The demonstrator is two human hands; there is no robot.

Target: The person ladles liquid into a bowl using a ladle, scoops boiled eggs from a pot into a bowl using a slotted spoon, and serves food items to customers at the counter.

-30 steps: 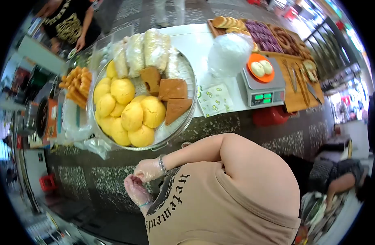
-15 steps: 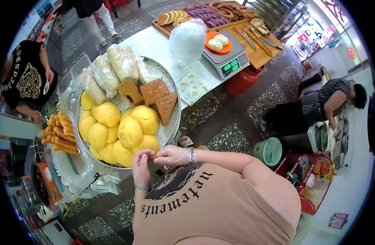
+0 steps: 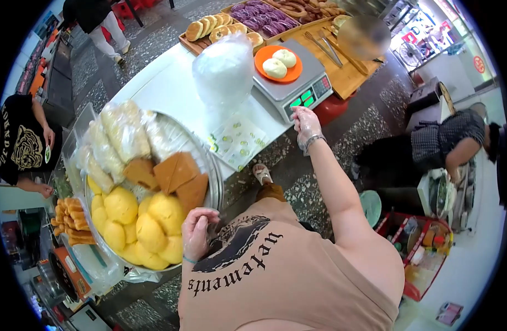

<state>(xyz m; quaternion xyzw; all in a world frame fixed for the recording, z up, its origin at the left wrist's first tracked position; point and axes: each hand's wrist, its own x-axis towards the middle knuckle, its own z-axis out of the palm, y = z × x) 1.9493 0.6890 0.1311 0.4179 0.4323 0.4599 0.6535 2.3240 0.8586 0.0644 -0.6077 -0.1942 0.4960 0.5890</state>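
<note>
My left hand [image 3: 198, 234], in a clear plastic glove, hovers at the near edge of a big round metal tray [image 3: 213, 185]. Its fingers are curled in, and nothing shows in them. Yellow buns [image 3: 151, 231] and brown cake wedges [image 3: 179, 172] lie on that tray, with plastic-wrapped rolls [image 3: 126, 129] behind. Stretched forward, my gloved right hand [image 3: 307, 128] is at the front corner of a digital scale [image 3: 292, 83]; its fingers are partly extended with nothing visible in them. I cannot tell whether they touch it. An orange plate [image 3: 293, 71] with two white buns [image 3: 275, 68] rests on the scale.
A bundle of clear plastic bags [image 3: 223, 69] stands left of the scale. A green-patterned sheet [image 3: 239, 140] lies on the white table [image 3: 154, 83]. Tongs [image 3: 331, 49] lie on a wooden board. Fried dough sticks [image 3: 74, 220] are at left. Two people work at the sides; another walks behind.
My hands have parted: the right one has reached forward to the scale, while the left stays near the tray. The view has shifted, and the walking person has moved left.
</note>
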